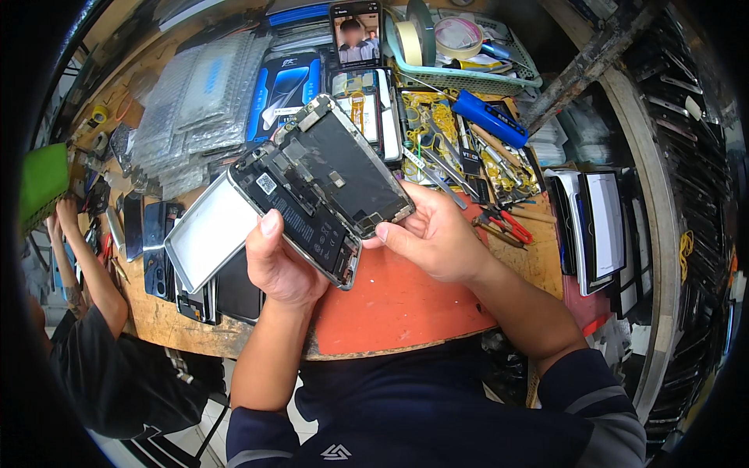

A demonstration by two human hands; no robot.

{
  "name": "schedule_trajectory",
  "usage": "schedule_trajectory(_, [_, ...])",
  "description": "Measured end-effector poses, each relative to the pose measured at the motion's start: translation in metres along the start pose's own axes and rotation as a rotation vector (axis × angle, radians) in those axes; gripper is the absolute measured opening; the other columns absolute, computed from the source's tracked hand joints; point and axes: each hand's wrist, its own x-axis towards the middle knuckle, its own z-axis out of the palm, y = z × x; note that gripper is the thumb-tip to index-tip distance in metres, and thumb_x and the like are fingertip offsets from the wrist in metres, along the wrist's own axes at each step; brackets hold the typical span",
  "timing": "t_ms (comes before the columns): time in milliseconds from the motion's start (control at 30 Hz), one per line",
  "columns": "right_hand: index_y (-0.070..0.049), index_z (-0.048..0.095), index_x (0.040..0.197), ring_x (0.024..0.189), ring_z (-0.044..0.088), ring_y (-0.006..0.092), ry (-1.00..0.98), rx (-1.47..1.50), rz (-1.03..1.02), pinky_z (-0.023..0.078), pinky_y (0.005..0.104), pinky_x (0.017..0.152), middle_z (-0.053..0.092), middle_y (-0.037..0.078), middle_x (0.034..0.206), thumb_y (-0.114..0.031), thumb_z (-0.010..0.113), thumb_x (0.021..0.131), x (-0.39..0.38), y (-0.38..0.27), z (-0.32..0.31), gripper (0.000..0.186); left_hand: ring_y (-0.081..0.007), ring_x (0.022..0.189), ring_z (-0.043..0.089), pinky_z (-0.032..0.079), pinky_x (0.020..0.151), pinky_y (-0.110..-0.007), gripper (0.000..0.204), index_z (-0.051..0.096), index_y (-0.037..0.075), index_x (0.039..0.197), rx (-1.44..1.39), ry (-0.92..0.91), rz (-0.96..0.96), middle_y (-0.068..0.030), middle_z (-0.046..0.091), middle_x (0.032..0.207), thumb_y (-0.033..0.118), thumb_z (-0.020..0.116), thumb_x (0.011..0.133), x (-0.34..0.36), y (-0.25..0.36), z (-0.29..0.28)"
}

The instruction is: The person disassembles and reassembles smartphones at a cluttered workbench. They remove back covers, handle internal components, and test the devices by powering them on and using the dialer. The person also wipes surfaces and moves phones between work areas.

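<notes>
An opened smartphone is held up over the orange-red mat. My left hand grips its body, where a black battery and inner parts show. My right hand pinches the lower corner of the screen panel, its dark back side facing up. Panel and body stand apart at an angle, like an open book; whether a cable still joins them I cannot tell. A white shallow tray lies beside the phone body, close to my left hand.
Stacked bubble-wrap sleeves lie at the far left. A propped phone plays video behind the work. A tool basket, blue screwdriver and red-handled pliers lie to the right. A co-worker's hand is at the left.
</notes>
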Motion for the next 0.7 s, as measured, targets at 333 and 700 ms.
schedule_trajectory(333, [0.009,0.048,0.145,0.119,0.065,0.0161,0.009,-0.061,0.038,0.059,0.0345,0.102,0.065,0.014,0.134,0.008,0.054,0.102,-0.0008,0.0002,-0.0021,0.044,-0.0305,0.118,0.07,0.057,0.103,-0.045,0.063,0.054,-0.003,0.144,-0.088,0.039,-0.041,-0.02,0.068,0.134,0.047,0.048,0.107,0.001,-0.0027,0.0026])
schedule_trajectory(700, [0.006,0.051,0.144,0.116,0.067,0.0147,0.005,0.025,0.022,0.057,0.0317,0.102,0.068,0.012,0.13,0.008,0.06,0.1,-0.0007,0.0057,-0.0017,0.045,-0.0295,0.121,0.069,0.058,0.102,-0.045,0.065,0.05,0.0,0.148,-0.101,-0.04,-0.005,-0.0182,0.066,0.136,0.051,0.045,0.109,0.0032,-0.0055,0.0002])
